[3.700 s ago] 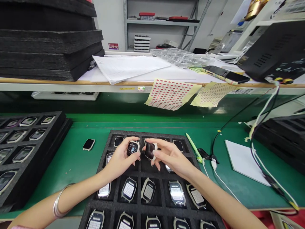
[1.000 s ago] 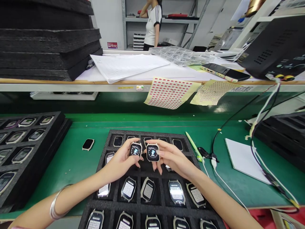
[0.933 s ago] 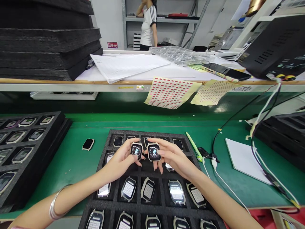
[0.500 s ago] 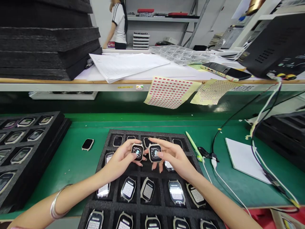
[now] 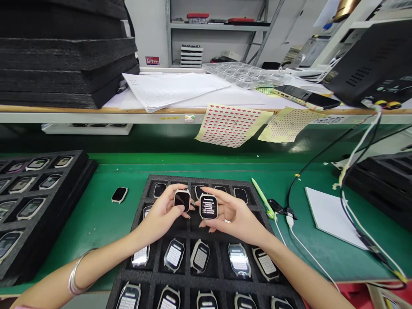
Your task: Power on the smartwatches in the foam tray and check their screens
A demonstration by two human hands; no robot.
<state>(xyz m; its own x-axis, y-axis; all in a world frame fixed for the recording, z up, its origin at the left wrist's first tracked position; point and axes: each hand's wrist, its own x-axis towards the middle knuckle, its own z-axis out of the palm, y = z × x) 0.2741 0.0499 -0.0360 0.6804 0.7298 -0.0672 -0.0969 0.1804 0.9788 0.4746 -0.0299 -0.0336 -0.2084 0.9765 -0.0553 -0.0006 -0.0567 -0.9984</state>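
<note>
My left hand [image 5: 162,214] grips a small square watch body with a dark screen [image 5: 182,200]. My right hand [image 5: 233,216] holds a second watch body [image 5: 208,206] whose screen shows lines of white text. Both are held side by side above a black foam tray [image 5: 151,251] with many pockets. Several more watch bodies [image 5: 238,260] with lit screens lie in the tray's nearer rows. The far row holds dark-screened ones [image 5: 240,195].
A loose watch body [image 5: 119,194] lies on the green mat left of the tray. Another foam tray [image 5: 77,171] of watches stands at far left. A green pen [image 5: 261,197], cables [image 5: 289,223] and a white pad [image 5: 331,216] lie to the right. Sticker sheets [image 5: 230,125] hang from the shelf.
The left watch's screen has gone dark and the right watch's dial has changed to lines of text. The person at the back shelf has walked out of view.
</note>
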